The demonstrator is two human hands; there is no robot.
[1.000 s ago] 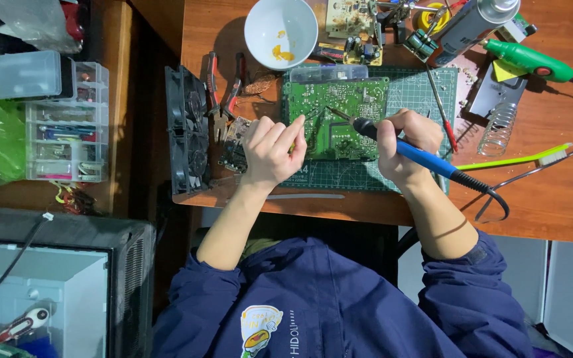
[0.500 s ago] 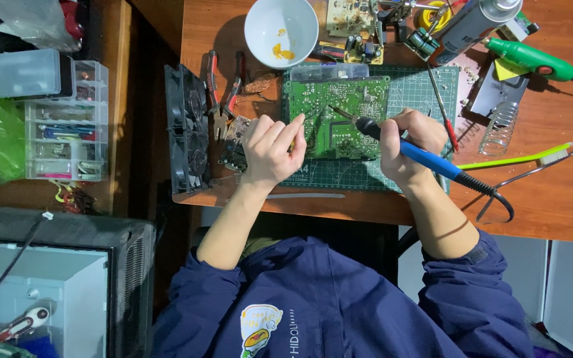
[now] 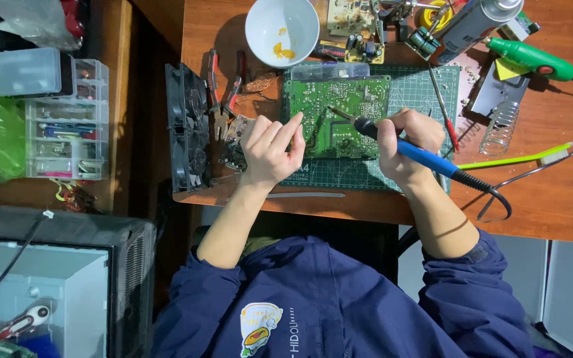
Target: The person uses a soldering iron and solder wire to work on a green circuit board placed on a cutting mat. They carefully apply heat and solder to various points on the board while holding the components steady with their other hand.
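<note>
Wooden workbench (image 3: 552,205) carries a green cutting mat (image 3: 426,93) with a green circuit board (image 3: 337,116) lying on it. Right hand (image 3: 407,146) has fingers clamped round a blue soldering iron (image 3: 414,154), tip on the board. Left hand (image 3: 270,149) pinches fingertips together at the board's left edge. Nearby: white bowl (image 3: 282,30), red-handled pliers (image 3: 223,86), black fan unit (image 3: 186,129), green rotary tool (image 3: 532,58).

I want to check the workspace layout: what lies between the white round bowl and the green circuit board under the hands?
In the head view, a clear plastic box lies between the white round bowl and the green circuit board, along the board's far edge.
</note>
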